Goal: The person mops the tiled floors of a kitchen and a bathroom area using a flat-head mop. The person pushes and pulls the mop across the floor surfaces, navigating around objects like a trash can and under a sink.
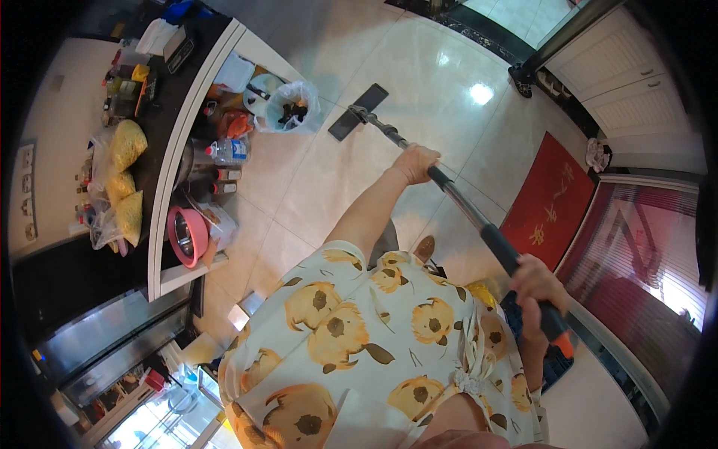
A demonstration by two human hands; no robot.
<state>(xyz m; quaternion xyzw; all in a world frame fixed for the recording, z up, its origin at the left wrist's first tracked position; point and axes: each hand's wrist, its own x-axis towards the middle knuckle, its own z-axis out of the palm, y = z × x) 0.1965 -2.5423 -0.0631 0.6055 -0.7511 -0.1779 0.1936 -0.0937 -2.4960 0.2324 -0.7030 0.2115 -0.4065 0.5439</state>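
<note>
A flat mop lies with its dark rectangular head (367,101) on the glossy tiled floor. Its telescopic metal pole (466,207) slants down to the right, with black grips and an orange end cap (564,345). My left hand (415,163) is wrapped around the pole at its upper black section. Near the capped end, my right hand (538,283) grips the thick black handle; it looks slightly blurred. A brown shoe (425,248) shows on the floor below the pole.
To the left stands a dark counter (188,73) with bags of yellow food. Beneath it are a lined bin (291,106), a water bottle (227,151) and a pink basin (188,237). A red mat (552,196) lies at right, near cabinets (628,78) and a dark shoe (521,80).
</note>
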